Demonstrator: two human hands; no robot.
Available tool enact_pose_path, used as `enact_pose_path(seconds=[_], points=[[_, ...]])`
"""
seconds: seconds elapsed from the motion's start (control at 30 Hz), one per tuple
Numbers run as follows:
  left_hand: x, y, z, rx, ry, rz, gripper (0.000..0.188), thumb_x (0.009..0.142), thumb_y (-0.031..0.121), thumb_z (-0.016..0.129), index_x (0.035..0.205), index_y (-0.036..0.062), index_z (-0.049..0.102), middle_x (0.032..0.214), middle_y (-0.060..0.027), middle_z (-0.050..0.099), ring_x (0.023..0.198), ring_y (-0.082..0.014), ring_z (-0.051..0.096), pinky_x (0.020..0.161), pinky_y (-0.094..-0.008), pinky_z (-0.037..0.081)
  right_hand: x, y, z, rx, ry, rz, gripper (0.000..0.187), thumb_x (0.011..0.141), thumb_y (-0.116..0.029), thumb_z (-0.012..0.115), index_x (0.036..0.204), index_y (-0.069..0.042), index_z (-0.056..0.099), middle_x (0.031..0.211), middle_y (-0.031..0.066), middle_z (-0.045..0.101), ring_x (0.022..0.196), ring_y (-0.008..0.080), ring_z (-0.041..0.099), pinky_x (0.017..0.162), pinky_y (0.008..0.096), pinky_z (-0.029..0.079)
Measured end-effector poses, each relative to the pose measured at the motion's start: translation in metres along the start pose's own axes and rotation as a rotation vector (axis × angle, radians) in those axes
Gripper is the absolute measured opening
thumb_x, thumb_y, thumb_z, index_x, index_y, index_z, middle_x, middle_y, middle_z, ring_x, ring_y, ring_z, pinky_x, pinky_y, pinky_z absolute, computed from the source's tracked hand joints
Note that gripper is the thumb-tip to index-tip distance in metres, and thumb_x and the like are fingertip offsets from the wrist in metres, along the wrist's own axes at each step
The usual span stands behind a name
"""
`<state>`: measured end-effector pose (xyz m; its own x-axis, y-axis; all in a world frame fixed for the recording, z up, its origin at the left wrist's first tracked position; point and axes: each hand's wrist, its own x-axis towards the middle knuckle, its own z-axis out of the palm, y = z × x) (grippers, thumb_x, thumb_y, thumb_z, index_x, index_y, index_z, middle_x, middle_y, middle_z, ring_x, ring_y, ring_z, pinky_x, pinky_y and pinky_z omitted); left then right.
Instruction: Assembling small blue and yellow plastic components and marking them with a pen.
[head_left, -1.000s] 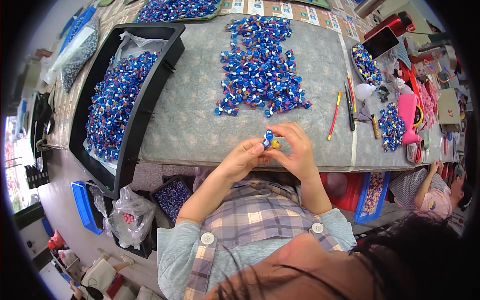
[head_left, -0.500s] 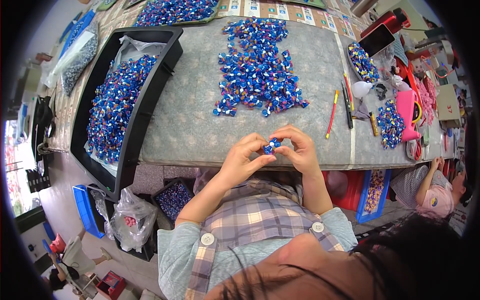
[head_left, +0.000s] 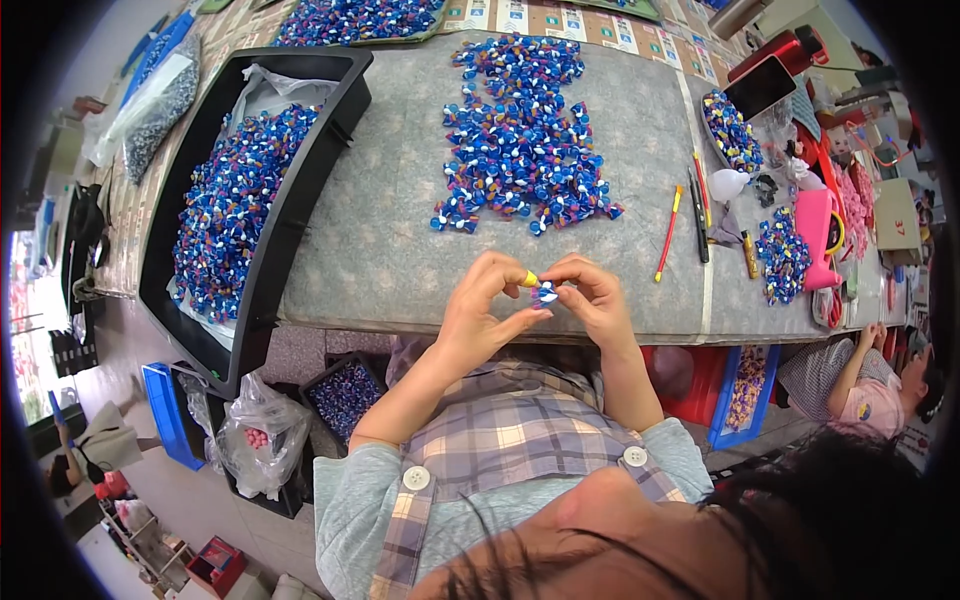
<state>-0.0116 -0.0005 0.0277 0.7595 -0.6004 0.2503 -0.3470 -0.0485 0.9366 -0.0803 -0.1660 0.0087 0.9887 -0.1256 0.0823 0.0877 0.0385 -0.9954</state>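
A small blue-and-white plastic piece point(head_left: 544, 295) is pinched between both hands just above the table's near edge. My left hand point(head_left: 482, 300) is closed on its left side, thumb below, with a yellow band or cover point(head_left: 529, 279) at the index fingertip. My right hand point(head_left: 592, 300) grips the right side with thumb and bent fingers. Farther off lies a spread of similar blue, white and purplish pieces point(head_left: 520, 150) on the grey table covering point(head_left: 390, 200). The fingers hide part of the held piece.
On the left, a long black tray point(head_left: 345, 110) contains many such pieces. To the right lie a red-and-yellow stick point(head_left: 669, 235), a black pen point(head_left: 697, 215), a white bulb point(head_left: 725, 182) and a small heap of pieces point(head_left: 783, 255). Another person point(head_left: 870, 395) sits at far right.
The held piece has turned, showing more white. My left index finger has lifted and bent, bringing its yellow tip into sight. Both hands stay at nearly the same place.
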Motion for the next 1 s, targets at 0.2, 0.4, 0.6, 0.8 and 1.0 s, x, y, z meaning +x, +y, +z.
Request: enact_pose_path(seconds=[0.2,0.4,0.6,0.8,1.0], points=[[-0.001,-0.003,-0.001,-0.033,0.001,-0.026,0.033,0.062,0.013,0.076,0.086,0.0037,0.055,0.084,-0.0047,0.049,0.073,-0.0140,0.048,0.067,-0.0261,0.041,-0.001,0.000,0.004,0.035,-0.004,0.055,0.016,0.078,-0.009,0.060,0.093,-0.002,0.063,0.084,0.0060,0.058,0.082,0.0149,0.054,0.072,0.0270,0.040],[-0.005,-0.019,-0.004,-0.153,0.016,-0.034,0.029,0.071,0.011,0.070,0.093,0.0031,0.053,0.092,-0.0063,0.050,0.081,-0.0153,0.051,0.070,-0.0265,0.043,0.010,-0.004,-0.002,-0.367,0.022,-0.118,0.016,0.075,-0.009,0.062,0.090,-0.002,0.063,0.079,0.0071,0.059,0.075,0.0168,0.055,0.068,0.0272,0.042],[-0.002,-0.023,-0.011,-0.897,0.110,-0.377,0.022,0.083,0.010,0.053,0.103,0.0047,0.046,0.108,-0.0103,0.050,0.093,-0.0184,0.054,0.065,-0.0270,0.049,0.042,-0.005,0.004,-0.998,0.204,-0.226,0.015,0.072,-0.012,0.065,0.085,-0.005,0.062,0.070,0.0060,0.055,0.064,0.0209,0.053,0.060,0.0313,0.043],[-0.007,-0.034,-0.014,-1.152,0.121,-0.556,0.012,0.087,0.019,0.050,0.090,0.0075,0.050,0.082,-0.0040,0.051,0.070,-0.0097,0.050,0.045,-0.0161,0.036,0.046,0.005,0.008,-1.132,0.121,-0.301,0.013,0.070,-0.010,0.066,0.080,-0.006,0.059,0.068,0.0052,0.054,0.064,0.0216,0.054,0.059,0.0323,0.041],[-0.007,-0.032,-0.004,-1.027,-0.197,-0.709,0.020,0.088,0.025,0.051,0.079,0.0069,0.050,0.067,0.0007,0.046,0.054,-0.0050,0.040,0.040,-0.0149,0.026,0.035,-0.013,0.003,-1.021,0.154,-0.317,0.014,0.068,-0.009,0.066,0.078,-0.006,0.057,0.069,0.0054,0.055,0.068,0.0235,0.054,0.060,0.0327,0.042]])
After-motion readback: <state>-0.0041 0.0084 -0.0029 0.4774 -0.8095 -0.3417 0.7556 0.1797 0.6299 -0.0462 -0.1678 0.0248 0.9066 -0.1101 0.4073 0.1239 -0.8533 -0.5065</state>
